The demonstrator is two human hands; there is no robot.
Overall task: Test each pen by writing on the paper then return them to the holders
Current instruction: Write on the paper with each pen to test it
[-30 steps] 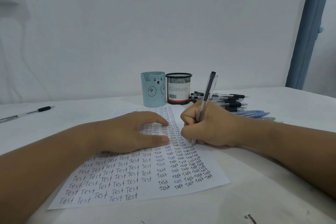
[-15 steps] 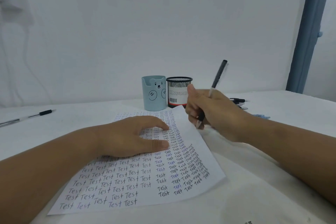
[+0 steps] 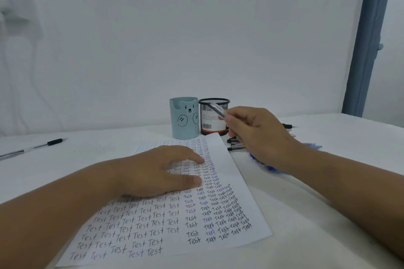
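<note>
Right hand is pinching a clear pen, and the pen's far end sits right in front of the black mesh holder, up near its rim. Left hand lies flat with relaxed fingers on the paper, which is just in front of the mesh holder and covered in "Test". The blue bear holder touches the mesh one's left side. A pile of pens lies to its right, and one lone pen is way off left.
</note>
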